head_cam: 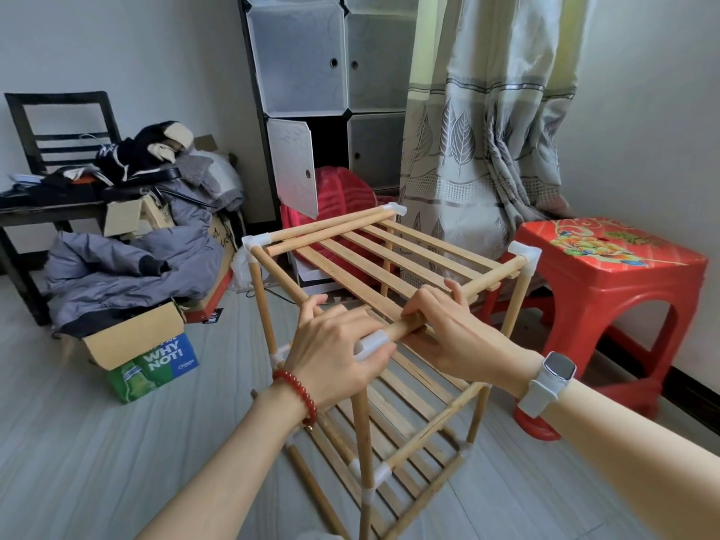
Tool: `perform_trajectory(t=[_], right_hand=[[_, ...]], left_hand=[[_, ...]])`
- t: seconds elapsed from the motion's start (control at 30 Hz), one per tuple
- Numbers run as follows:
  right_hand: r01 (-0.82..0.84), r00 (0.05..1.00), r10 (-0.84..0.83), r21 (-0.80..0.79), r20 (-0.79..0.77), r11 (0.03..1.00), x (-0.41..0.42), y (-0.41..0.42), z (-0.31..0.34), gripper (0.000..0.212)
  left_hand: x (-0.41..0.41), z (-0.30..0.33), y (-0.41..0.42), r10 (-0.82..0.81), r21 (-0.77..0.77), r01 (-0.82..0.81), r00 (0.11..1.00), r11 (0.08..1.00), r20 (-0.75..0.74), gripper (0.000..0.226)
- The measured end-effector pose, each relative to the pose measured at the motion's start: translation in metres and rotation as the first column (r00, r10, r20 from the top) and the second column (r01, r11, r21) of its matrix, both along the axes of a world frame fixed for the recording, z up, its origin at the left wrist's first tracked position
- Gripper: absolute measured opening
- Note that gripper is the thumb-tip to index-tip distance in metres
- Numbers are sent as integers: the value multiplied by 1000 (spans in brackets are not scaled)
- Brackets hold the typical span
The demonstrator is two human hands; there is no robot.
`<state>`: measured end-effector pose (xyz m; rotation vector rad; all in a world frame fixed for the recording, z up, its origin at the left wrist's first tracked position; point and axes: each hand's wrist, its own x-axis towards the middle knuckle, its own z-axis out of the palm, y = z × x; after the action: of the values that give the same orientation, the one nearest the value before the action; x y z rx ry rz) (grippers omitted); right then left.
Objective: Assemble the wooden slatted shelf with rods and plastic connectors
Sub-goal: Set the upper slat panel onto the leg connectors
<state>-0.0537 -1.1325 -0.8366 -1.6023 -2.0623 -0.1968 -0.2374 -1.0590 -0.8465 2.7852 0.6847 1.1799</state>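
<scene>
Shelf: light, stiff, joints probably loose | left hand clamps 6 o'clock connector | right hand wraps rod | we'd hold near corners.

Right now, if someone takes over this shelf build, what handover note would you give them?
Left hand: grips the near top corner connector.
Right hand: fingers curled round the top front rod beside that connector.
Shelf frame stands on the floor, beside the red stool.
Done: top slats and lower slats in; the other three top corners are capped.
Left: seat this rod in the connector, probably, then check that every joint is tight.
</scene>
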Motion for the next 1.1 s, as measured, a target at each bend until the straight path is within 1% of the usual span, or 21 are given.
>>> perform_trajectory(t=[0.07, 0.13, 0.17, 0.23, 0.3, 0.37, 0.47, 0.63, 0.73, 0.8, 0.83, 0.87, 0.9, 0.93, 0.97, 1.0, 1.03, 1.07, 1.1], right_hand=[[-17, 1000, 17, 9, 21, 1000, -3, 0, -1, 27], [-49, 998, 49, 9, 37, 999, -1, -2, -1, 26], [-66, 997, 66, -2, 50, 998, 3, -3, -1, 25], [-83, 992, 84, -20, 89, 996, 12, -4, -2, 31], [-40, 988, 33, 45, 149, 998, 20, -3, -5, 38], [46, 978, -71, 131, 194, 990, 19, 0, -9, 38], [112, 977, -149, 222, 155, 969, 14, 4, -15, 33], [15, 983, -63, 264, 175, 964, 16, 5, -8, 32], [-1, 989, -34, 242, 141, 970, 16, 2, -9, 29], [-10, 995, -7, 175, 96, 985, 17, 1, -6, 30], [-25, 999, 19, 118, 48, 993, 16, 0, -1, 34], [-34, 999, 35, 28, -33, 999, 16, -2, 6, 39], [-38, 988, 23, -98, -152, 994, 14, -4, 15, 43], [-52, 960, -13, -226, -279, 973, 9, -8, 25, 45], [-74, 922, -48, -297, -384, 952, 3, -9, 31, 43], [-80, 893, -72, -312, -445, 947, -7, -8, 37, 39], [-45, 906, -84, -290, -416, 956, -21, -7, 41, 37], [2, 943, -95, -281, -318, 960, -35, -4, 44, 44], [56, 977, -114, -302, -179, 952, -49, -1, 43, 54]], left_hand=[[1, 1, 1, -2, 10, 2, 1000, 1000, -8, 32], [0, 0, 5, -26, 9, 26, 999, 1000, -25, 34], [0, -1, 6, -37, 12, 38, 999, 999, -24, 36], [0, -4, 7, -41, 40, 41, 999, 998, 2, 43], [3, -7, 8, -43, 59, 40, 998, 997, 51, 50], [7, -8, 8, -37, 66, 29, 992, 997, 124, 46], [16, -8, 7, 2, 69, -15, 982, 998, 189, 41], [27, -8, 3, 41, 91, -66, 966, 994, 255, 36], [29, -11, -1, 62, 55, -75, 975, 996, 212, 34], [28, -9, 0, 41, -7, -41, 989, 999, 144, 30], [25, -5, 1, 0, -85, 11, 993, 996, 122, 31], [22, 0, 1, -58, -204, 87, 988, 975, 145, 33], [17, 3, 1, -103, -351, 178, 970, 919, 222, 33], [12, 8, 3, -103, -452, 240, 946, 859, 306, 33], [7, 10, 8, -56, -502, 246, 930, 829, 364, 30], [3, 11, 15, 15, -504, 194, 924, 842, 382, 28], [-2, 11, 26, 87, -481, 110, 926, 870, 368, 26], [-6, 10, 38, 146, -454, 23, 931, 891, 334, 25], [-10, 9, 50, 186, -440, -45, 941, 897, 282, 26]])
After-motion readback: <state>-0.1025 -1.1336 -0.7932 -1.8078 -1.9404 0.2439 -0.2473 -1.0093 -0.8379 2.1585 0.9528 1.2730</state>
